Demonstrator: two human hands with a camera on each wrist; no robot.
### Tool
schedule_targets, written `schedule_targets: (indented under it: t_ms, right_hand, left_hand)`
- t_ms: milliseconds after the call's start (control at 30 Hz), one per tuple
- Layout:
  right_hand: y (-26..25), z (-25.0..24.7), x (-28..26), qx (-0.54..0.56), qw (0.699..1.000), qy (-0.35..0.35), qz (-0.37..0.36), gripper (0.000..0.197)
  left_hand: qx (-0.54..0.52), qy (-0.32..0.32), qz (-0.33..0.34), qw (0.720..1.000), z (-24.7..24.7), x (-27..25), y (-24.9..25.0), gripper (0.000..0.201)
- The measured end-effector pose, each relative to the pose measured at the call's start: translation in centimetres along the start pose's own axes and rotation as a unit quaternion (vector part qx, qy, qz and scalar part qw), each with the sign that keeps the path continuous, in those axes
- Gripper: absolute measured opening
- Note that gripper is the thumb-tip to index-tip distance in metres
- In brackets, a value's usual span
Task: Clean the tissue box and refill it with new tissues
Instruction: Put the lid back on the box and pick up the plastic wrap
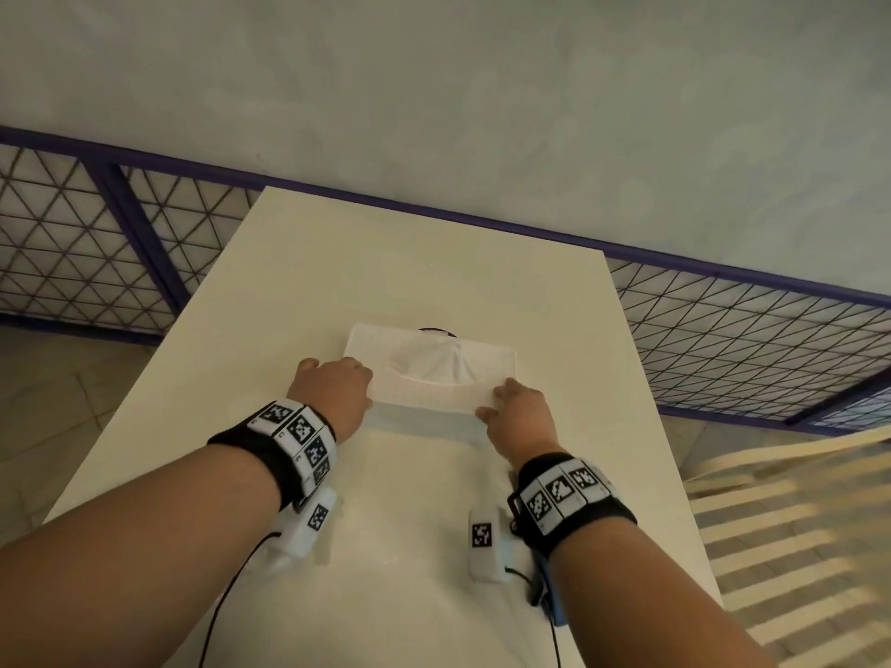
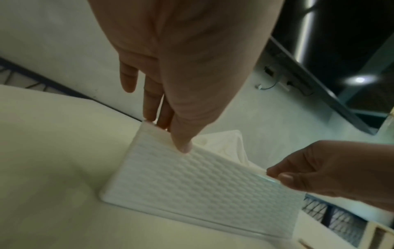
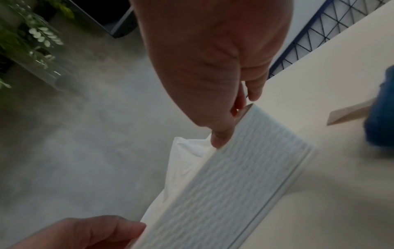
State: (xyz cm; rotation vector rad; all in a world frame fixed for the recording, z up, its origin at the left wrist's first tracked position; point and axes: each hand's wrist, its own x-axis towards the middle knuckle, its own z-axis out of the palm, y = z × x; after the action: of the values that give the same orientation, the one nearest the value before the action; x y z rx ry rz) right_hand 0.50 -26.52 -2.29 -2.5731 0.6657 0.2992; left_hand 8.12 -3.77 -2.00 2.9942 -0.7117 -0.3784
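A white textured tissue box [image 1: 434,395] stands in the middle of the cream table [image 1: 385,253], with a white tissue [image 1: 429,361] puffing out of its top opening. My left hand [image 1: 332,383] grips the box's left end; in the left wrist view its thumb presses the front top edge of the box [image 2: 192,185] and the other fingers reach round the corner. My right hand [image 1: 513,402] pinches the right front corner, thumb on the top edge of the box [image 3: 245,176] beside the tissue [image 3: 185,160]. The box's underside is hidden.
A dark blue object [image 1: 436,331] peeks out behind the box; a blurred blue thing [image 3: 379,109] lies on the table to the right. A blue wire fence [image 1: 72,253] runs behind the table. A slatted wooden chair [image 1: 795,523] stands at right.
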Motion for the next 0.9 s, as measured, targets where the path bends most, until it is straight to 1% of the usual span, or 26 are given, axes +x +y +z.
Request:
schedule_targets:
  t_ms: [100,200,367,400,467,500,533,567,600,633,667,700,733,767,800,833,867,900]
  right_hand:
    - [-0.2,-0.3,2.2,-0.031,0.999,-0.004,0.003,0.049]
    - [-0.3,-0.7,3.0,-0.066,0.998,-0.005,0.006,0.048]
    - [-0.7,-0.8,2.4,-0.104,0.995,-0.001,-0.008,0.049]
    - [-1.0,-0.9,2.1,-0.114,0.993,-0.008,-0.009,0.048]
    - [-1.8,-1.2,1.0,-0.137,0.99,-0.005,-0.022,0.048]
    - [-2.3,-1.2,0.2,-0.124,0.992,0.008,-0.032,0.051]
    - [-3.0,-1.1,-0.7,-0.088,0.995,0.025,-0.042,0.053]
    - [-4.0,-0.6,-2.0,-0.051,0.996,0.037,-0.063,0.051]
    - [-5.2,-0.2,-3.2,-0.027,0.995,0.04,-0.085,0.043]
    - [-6.5,0.5,-4.5,-0.028,0.993,0.019,-0.11,0.033]
    - [-8.0,1.3,-5.9,-0.052,0.989,-0.021,-0.138,0.025]
    - [-9.5,2.2,-7.2,-0.082,0.979,-0.089,-0.167,0.025]
    - [-10.8,3.3,-8.4,-0.107,0.961,-0.174,-0.189,0.03]
    - [-12.0,4.5,-9.6,-0.122,0.935,-0.27,-0.195,0.036]
    - [-13.0,5.6,-10.8,-0.126,0.903,-0.367,-0.186,0.04]
    - [-13.8,6.6,-11.9,-0.127,0.871,-0.442,-0.17,0.044]
    - [-14.4,7.6,-12.8,-0.134,0.847,-0.49,-0.158,0.049]
    - [-14.7,8.4,-13.5,-0.147,0.83,-0.517,-0.15,0.054]
  left_hand:
    - [-0.004,-0.002,-0.004,1.0,-0.5,1.7,0.1,0.034]
    - [0.004,-0.007,-0.008,1.0,-0.7,2.7,0.4,0.033]
    - [0.014,-0.013,-0.012,1.0,-0.5,2.5,0.5,0.032]
    - [0.009,-0.021,-0.01,1.0,-0.4,2.3,0.4,0.035]
    - [-0.018,-0.051,-0.004,0.999,-0.6,1.7,0.0,0.051]
    - [-0.045,-0.063,0.003,0.997,-0.8,1.4,-0.4,0.059]
    - [-0.081,-0.064,0.013,0.995,-1.0,1.0,-1.0,0.064]
    - [-0.12,-0.055,0.016,0.991,-1.1,0.1,-1.9,0.066]
    - [-0.152,-0.037,0.019,0.988,-1.4,-0.4,-2.6,0.066]
    - [-0.173,-0.021,0.014,0.985,-1.5,-1.3,-3.6,0.065]
    - [-0.182,-0.014,0.004,0.983,-1.7,-2.2,-4.5,0.063]
    - [-0.184,-0.016,-0.009,0.983,-1.9,-3.2,-5.5,0.061]
    - [-0.177,-0.027,-0.025,0.984,-2.1,-4.2,-6.4,0.058]
    - [-0.166,-0.043,-0.043,0.984,-2.4,-5.2,-7.3,0.057]
    - [-0.156,-0.064,-0.06,0.984,-2.6,-6.2,-8.3,0.058]
    - [-0.152,-0.087,-0.079,0.981,-2.7,-7.3,-9.1,0.062]
    - [-0.152,-0.112,-0.101,0.977,-2.7,-8.2,-10.0,0.07]
    - [-0.153,-0.136,-0.124,0.971,-2.6,-9.3,-10.9,0.079]
